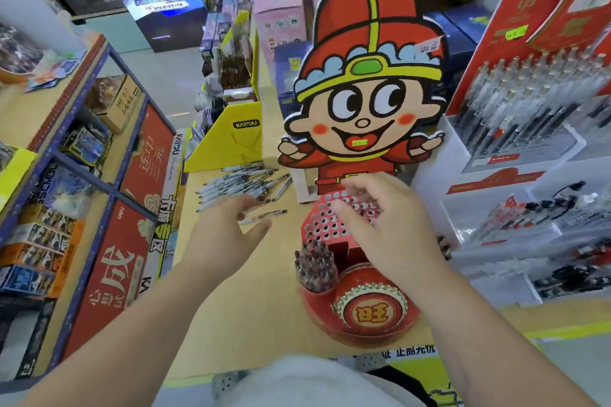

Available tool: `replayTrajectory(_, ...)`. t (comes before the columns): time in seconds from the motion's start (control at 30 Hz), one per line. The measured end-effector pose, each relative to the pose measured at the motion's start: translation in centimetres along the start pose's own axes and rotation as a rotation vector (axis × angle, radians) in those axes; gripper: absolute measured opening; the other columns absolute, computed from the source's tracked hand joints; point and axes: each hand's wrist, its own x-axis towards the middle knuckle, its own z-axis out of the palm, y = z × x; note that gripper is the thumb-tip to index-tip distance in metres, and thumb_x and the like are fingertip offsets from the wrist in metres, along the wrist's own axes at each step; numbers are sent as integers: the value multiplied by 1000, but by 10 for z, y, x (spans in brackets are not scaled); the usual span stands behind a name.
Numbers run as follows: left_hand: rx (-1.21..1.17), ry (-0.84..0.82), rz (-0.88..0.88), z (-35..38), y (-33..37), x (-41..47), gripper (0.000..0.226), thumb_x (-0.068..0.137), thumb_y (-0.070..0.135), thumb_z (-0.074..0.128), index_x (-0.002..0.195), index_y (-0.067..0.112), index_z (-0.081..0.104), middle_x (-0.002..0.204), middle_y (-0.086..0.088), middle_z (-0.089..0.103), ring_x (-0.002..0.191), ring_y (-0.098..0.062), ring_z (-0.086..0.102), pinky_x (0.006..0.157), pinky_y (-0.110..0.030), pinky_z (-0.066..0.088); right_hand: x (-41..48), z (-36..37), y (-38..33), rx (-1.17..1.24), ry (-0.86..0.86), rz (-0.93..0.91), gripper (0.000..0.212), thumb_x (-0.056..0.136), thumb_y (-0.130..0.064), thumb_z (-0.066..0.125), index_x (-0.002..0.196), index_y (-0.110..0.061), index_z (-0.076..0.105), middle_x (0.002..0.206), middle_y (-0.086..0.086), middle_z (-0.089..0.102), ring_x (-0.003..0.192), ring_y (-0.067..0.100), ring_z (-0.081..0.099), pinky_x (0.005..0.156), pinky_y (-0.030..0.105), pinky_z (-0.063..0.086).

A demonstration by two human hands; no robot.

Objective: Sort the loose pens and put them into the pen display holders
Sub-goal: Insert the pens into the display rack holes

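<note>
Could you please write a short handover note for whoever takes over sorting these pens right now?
Left hand: open, stretched toward a single pen on the table.
Right hand: open, empty, above the red holed holder.
Loose pens: piled beyond the left hand.
Done: a bunch of pens stands in the holder's front cup.
Left: the whole pile to sort and slot.

Just one wide-angle view, worn on the head, aimed forward and down at the wooden counter (264,291), shot from close up.
</note>
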Motion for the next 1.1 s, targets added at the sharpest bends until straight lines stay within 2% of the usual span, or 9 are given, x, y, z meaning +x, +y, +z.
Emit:
replayTrajectory(0.07, 71, -26, 27, -17, -39, 6, 46, 90, 39, 74, 130, 20, 63, 125, 0, 64, 106, -20, 62, 85, -35, 51, 1, 22, -25, -84, 50, -29, 27, 89, -41, 70, 110, -24, 69, 105, -13, 66, 102, 10, 57, 90, 36, 49)
replayTrajectory(0.2, 156, -124, 111, -55, -110, 16, 52, 91, 44, 71, 135, 20, 58, 133, -1, 58, 114, -23, 59, 89, -38, 51, 6, 76, -73, -220, 123, 0, 27, 88, -41, 70, 106, -21, 71, 103, -10, 66, 100, 13, 54, 87, 22, 37)
replayTrajectory(0.3, 201, -200, 175, -75, -149, 24, 54, 92, 47, 69, 138, 23, 55, 141, -1, 53, 129, -25, 51, 95, -40, 49, 2, 119, -102, -267, 64, 77, 29, 87, -42, 72, 106, -20, 72, 105, -5, 68, 103, 18, 57, 90, 27, 39)
replayTrajectory(0.4, 247, -250, 213, -84, -171, 31, 56, 91, 50, 67, 139, 25, 53, 141, -2, 50, 130, -26, 49, 96, -39, 48, -8, 155, -114, -256, 0, 113, 27, 86, -42, 75, 104, -22, 72, 102, -9, 64, 97, 15, 55, 87, 33, 44)
replayTrajectory(0.47, 278, -290, 238, -83, -178, 35, 56, 91, 52, 67, 139, 25, 52, 140, -2, 49, 128, -27, 50, 94, -39, 49, -16, 171, -113, -226, -46, 194, 30, 88, -48, 71, 107, -25, 70, 102, -14, 57, 96, 10, 50, 86, 31, 42)
replayTrajectory(0.6, 374, -403, 262, -75, -183, 38, 62, 93, 54, 63, 143, 23, 47, 140, -3, 47, 119, -27, 53, 93, -39, 51, -32, 196, -93, -176, -154, 370, 37, 88, -56, 65, 115, -31, 66, 114, -12, 56, 110, 15, 53, 91, 34, 45)
replayTrajectory(0.7, 459, -458, 267, -66, -185, 35, 66, 92, 57, 62, 147, 24, 42, 143, -2, 43, 126, -28, 47, 97, -40, 50, -35, 209, -71, -141, -237, 470, 43, 88, -61, 61, 119, -32, 65, 119, -7, 56, 111, 16, 55, 91, 35, 47)
replayTrajectory(0.87, 468, -510, 295, -50, -185, 43, 67, 93, 58, 60, 147, 25, 39, 143, -1, 43, 132, -27, 44, 100, -42, 49, -29, 234, -47, -79, -254, 597, 46, 88, -61, 62, 122, -30, 63, 128, -3, 55, 108, 17, 57, 84, 29, 43)
replayTrajectory(1.1, 424, -554, 376, -14, -201, 129, 66, 94, 58, 58, 146, 22, 39, 139, -3, 47, 129, -28, 46, 102, -41, 46, -2, 281, -21, -23, -225, 804, 59, 87, -64, 61, 134, -28, 56, 137, -1, 50, 115, 20, 59, 97, 37, 49)
